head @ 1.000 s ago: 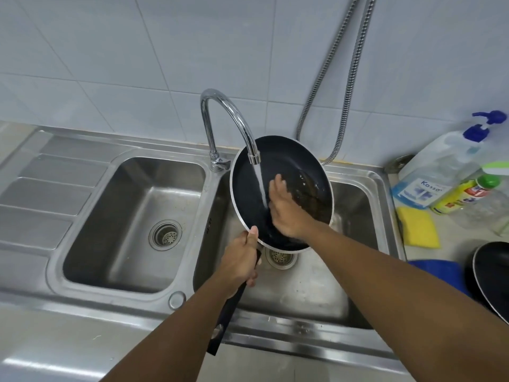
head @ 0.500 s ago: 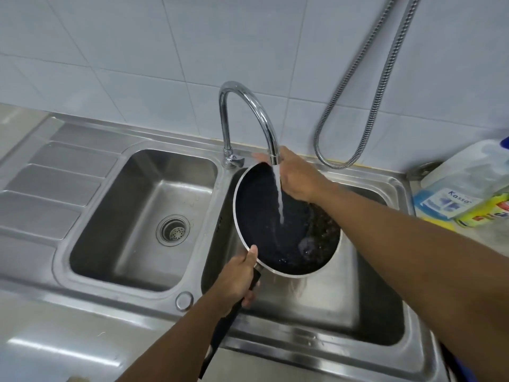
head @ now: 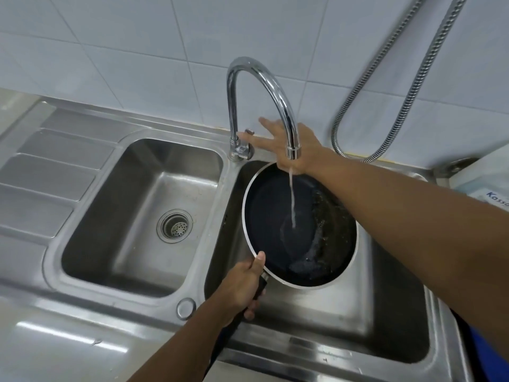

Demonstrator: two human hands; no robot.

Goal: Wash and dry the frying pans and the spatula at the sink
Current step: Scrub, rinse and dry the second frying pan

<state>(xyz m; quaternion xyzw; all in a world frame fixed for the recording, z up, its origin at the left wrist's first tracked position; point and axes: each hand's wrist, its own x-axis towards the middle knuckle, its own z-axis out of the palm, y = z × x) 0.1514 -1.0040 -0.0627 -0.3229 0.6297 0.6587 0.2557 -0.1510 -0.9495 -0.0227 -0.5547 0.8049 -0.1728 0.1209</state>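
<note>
The left hand [head: 242, 282] gripped the frying pan [head: 275, 238] by its handle at 7 o'clock. The right hand [head: 286, 142], fingers spread and holding nothing, was beside the tap [head: 256, 70] at 12 o'clock.

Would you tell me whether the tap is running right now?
On: a thin stream falls from the tap into the frying pan.

Left hand [head: 243, 282] low, fingers curled round pan handle [head: 262, 282], thumb pointing up. Right hand [head: 292, 142] extended forward, arm straight, fingers straight and spread (slightly blurred).
</note>
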